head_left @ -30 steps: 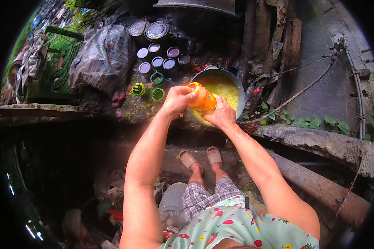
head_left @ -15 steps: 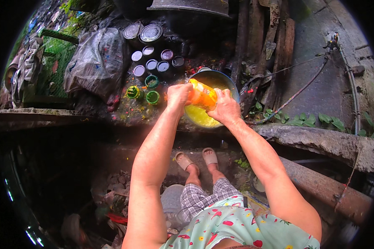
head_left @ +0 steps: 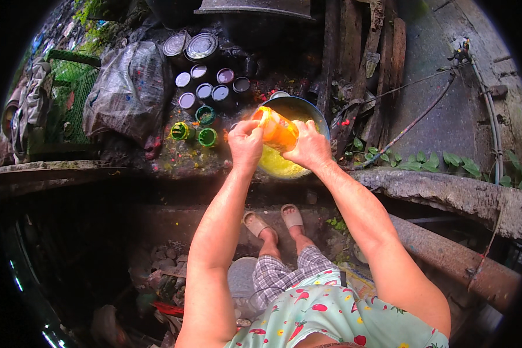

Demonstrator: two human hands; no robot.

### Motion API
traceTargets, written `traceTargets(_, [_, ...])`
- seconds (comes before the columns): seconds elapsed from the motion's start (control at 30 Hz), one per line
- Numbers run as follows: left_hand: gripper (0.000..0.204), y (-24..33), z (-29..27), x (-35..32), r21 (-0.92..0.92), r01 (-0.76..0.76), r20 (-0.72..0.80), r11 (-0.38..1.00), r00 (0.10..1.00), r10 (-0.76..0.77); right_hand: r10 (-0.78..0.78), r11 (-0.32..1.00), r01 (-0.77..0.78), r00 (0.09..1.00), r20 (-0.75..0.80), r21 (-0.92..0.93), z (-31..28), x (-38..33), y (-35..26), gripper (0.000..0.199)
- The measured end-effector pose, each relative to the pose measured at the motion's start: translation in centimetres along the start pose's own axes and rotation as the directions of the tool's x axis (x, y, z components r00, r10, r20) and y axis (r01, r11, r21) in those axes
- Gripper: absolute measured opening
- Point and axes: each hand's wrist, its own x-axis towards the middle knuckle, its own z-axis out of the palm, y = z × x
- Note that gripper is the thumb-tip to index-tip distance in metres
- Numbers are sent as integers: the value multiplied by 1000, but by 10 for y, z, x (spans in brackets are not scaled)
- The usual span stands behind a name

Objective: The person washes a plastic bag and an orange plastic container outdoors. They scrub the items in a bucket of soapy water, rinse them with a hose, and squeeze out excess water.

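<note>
An orange plastic jar (head_left: pixel 281 131) lies tilted above a wide basin (head_left: pixel 326 123), which has bright yellow stuff in its near part. My right hand (head_left: pixel 309 145) is wrapped round the jar's right end. At the jar's left end, by its orange rim, my left hand (head_left: pixel 245 142) has its fingers curled and pressed together; what they hold, if anything, is hidden. Left of my left hand stand two open green-rimmed jars (head_left: pixel 207 137) and a third jar with a yellow-green rim (head_left: pixel 180 131).
Several lidded tins (head_left: pixel 202 46) and smaller pots (head_left: pixel 220 93) stand beyond the jars. A grey plastic sack (head_left: pixel 127 93) slumps at the left. Wooden planks (head_left: pixel 354 69) lie right of the basin, and a broken concrete ledge (head_left: pixel 441 188) runs along the near right.
My left hand has shifted slightly left and down along the jar's end, so that the orange rim now shows. The right hand keeps its hold; the whole view has shifted a little.
</note>
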Motion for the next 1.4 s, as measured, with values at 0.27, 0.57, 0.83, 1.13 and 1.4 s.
traceTargets(0.27, [24, 9, -35, 8, 10, 380, 283, 925, 886, -367, -128, 992, 126, 987, -98, -22, 7, 1, 10, 89])
traceTargets(0.57, [12, 44, -2, 18, -92, 395, 331, 914, 878, -346, -42, 999, 41, 998, 42, 18, -2, 10, 12, 92])
traceTargets(0.83, [5, 41, -19, 11, -51, 131, 459, 990, 884, -93, -274, 925, 232, 956, 104, 300, -17, 22, 33, 88])
traceTargets(1.13, [17, 44, -3, 13, -86, 307, 171, 948, 942, -290, -68, 995, 70, 997, -33, 65, -11, 16, 8, 90])
traceTargets(1.4, [22, 45, 10, 24, 108, 211, 13, 971, 977, -214, -85, 992, 78, 994, -72, -98, -3, 17, -4, 92])
